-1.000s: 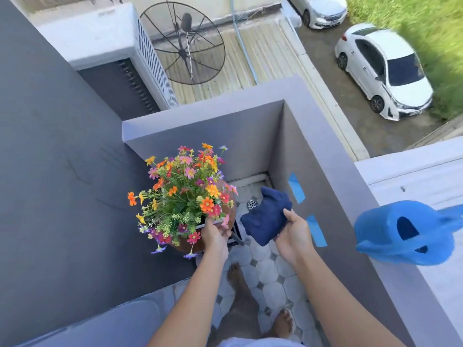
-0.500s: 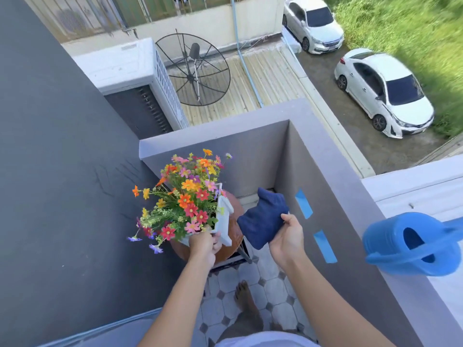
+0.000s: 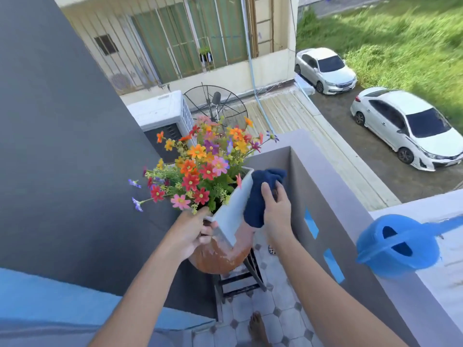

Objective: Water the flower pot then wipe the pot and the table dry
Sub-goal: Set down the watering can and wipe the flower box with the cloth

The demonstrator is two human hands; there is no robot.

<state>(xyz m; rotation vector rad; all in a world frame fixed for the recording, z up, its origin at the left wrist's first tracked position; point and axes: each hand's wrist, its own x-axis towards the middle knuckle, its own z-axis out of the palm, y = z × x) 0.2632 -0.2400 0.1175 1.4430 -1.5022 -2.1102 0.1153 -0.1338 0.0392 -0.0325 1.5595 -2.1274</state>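
Observation:
A white rectangular flower pot (image 3: 231, 209) full of colourful flowers (image 3: 203, 164) is lifted and tilted in the air. My left hand (image 3: 193, 231) grips its near corner. My right hand (image 3: 276, 211) presses a dark blue cloth (image 3: 259, 196) against the pot's right side. Below the pot stands a round brown clay jar (image 3: 220, 256) on a dark metal stand (image 3: 240, 281). A blue watering can (image 3: 398, 245) rests on the balcony ledge to the right.
A grey balcony wall (image 3: 333, 201) with blue tape strips runs along the right. A dark wall (image 3: 62, 146) closes the left side. Tiled floor (image 3: 270, 321) and my bare foot (image 3: 258, 329) lie below. Parked cars and a satellite dish are far beneath.
The pot has risen and tilted while my left hand holds it. My right hand has brought the cloth from beside the pot onto its right side. The camera has tipped up.

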